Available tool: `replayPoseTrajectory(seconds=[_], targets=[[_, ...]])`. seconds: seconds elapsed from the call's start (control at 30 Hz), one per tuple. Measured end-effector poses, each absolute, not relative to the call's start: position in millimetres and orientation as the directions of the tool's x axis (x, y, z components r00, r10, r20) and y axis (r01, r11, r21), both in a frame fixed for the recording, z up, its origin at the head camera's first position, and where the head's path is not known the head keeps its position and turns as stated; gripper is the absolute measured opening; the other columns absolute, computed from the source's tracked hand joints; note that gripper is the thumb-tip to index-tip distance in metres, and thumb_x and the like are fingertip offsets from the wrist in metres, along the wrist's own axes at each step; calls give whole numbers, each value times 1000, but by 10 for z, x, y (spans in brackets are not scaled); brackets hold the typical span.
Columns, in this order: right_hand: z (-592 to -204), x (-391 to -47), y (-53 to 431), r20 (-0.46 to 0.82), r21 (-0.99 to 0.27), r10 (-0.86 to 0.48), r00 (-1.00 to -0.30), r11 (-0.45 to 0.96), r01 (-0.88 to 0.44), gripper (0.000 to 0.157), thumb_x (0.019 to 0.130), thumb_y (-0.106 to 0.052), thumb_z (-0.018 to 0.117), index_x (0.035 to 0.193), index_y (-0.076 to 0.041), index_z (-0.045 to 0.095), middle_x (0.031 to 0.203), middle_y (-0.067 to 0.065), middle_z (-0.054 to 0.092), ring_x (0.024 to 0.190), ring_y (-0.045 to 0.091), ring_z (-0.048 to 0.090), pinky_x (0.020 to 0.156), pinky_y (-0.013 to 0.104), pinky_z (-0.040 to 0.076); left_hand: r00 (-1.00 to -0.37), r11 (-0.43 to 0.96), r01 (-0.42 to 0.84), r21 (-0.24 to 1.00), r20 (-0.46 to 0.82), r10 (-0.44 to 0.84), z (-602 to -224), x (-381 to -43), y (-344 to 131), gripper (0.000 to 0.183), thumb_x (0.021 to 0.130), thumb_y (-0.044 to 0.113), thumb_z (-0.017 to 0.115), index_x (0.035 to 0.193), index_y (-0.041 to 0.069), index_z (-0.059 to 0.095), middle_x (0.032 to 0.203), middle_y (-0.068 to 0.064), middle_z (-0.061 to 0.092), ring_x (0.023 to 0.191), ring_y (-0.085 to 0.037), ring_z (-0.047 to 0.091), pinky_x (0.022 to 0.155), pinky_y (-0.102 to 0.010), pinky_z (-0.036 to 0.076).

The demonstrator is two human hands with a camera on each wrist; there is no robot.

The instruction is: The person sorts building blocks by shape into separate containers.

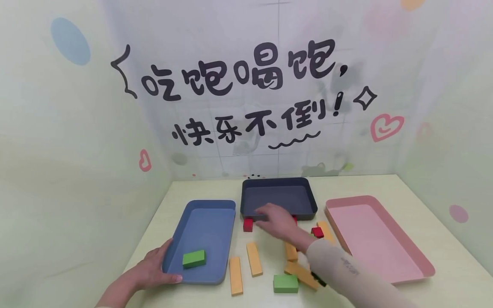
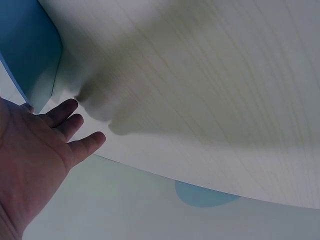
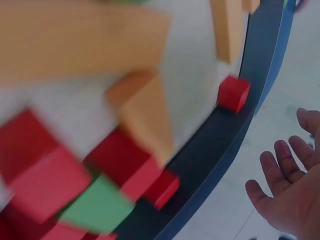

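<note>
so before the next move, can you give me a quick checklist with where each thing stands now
1. Left grip at the blue tray: ok, at its left edge.
2. Right grip free: ok, no block in it.
3. Green block inside the blue tray: ok.
4. Front green block in a tray: not ok, on the table.
5. Leftmost red block in the dark tray: not ok, outside its front wall.
6. Pile's block count: cannot tell, right arm hides part in the head view.

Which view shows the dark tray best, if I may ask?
The head view: the dark tray shows nearly whole, the right hand hiding a little. The right wrist view shows only part; the left wrist view, none.
</note>
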State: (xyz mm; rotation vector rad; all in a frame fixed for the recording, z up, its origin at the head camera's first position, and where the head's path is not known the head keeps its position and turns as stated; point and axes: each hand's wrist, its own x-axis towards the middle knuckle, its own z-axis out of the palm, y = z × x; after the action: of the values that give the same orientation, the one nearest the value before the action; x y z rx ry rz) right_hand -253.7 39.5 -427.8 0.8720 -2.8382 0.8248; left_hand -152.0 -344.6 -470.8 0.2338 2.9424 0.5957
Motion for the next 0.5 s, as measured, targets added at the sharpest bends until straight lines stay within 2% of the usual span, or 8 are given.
replayPoseTrajectory(seconds=[0.2,0.33,0.5], targets=[[-4186,-2599,1086,199,-546,-357,-913,733,-406,37,83,-27,66,117,-11,61,114,5,58,105,23,54,84,41,45,-980,908,121,402,-99,175,-4673,-1539,-3427,118,58,62,73,141,1,17,127,-34,37,117,-47,34,88,-58,35],[-4213,-2505,1431,154,-590,-303,-940,735,-334,39,83,-27,66,118,-11,60,115,5,58,105,24,54,83,41,46,-980,909,113,401,-108,169,-4666,-1532,-3416,119,57,62,73,141,-1,16,126,-35,37,117,-48,35,88,-58,35],[-4337,-2168,1594,80,-608,-341,-937,728,-317,38,78,-25,71,114,-13,63,107,-1,61,99,21,56,80,38,48,-980,909,107,403,-110,164,-4671,-1511,-3401,120,56,62,74,140,-2,17,126,-36,36,116,-50,35,88,-58,35]])
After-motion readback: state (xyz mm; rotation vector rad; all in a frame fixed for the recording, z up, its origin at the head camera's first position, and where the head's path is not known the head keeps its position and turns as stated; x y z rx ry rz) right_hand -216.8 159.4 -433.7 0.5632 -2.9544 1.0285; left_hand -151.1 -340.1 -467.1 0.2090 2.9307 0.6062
